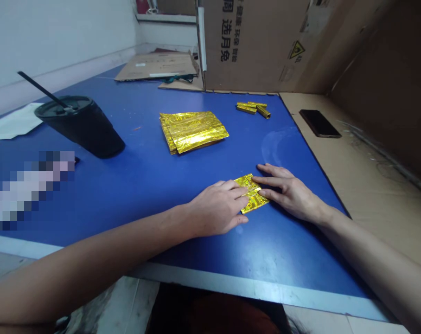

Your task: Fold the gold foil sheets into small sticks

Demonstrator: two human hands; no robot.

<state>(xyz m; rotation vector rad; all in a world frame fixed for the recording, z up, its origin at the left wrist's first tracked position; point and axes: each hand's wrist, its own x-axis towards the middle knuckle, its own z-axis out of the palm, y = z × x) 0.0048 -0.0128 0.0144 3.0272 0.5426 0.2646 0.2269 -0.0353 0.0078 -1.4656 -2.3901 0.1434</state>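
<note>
Currently, item one: your left hand (219, 208) lies flat and open, palm down, fingertips pressing the near-left part of a small gold foil sheet (254, 198) on the blue table (151, 181). Item two: your right hand (289, 191) is likewise open and flat, fingers extended leftward across the sheet's far edge, gripping nothing, only pinning. The sheet lies between the two hands, touching both, towards the table's right side, and looks partly folded along a crease running between your fingertips. Item three: a stack of gold foil sheets (193, 131) well beyond your hands. Item four: several small folded gold pieces (252, 108) near the cardboard box (259, 41) at the far edge. Item five: a black lidded cup (81, 124) with a straw, to your left. Item six: a dark phone (320, 123) on the cardboard sheet (363, 185) to your right. Risk, as a judgement: foil is slippery on a smooth surface, so uneven pressure from either hand could let the sheet skate and set the crease crooked; pressing too sharply could tear or wrinkle it; a wide sweep of your left arm could tip the cup.
</note>
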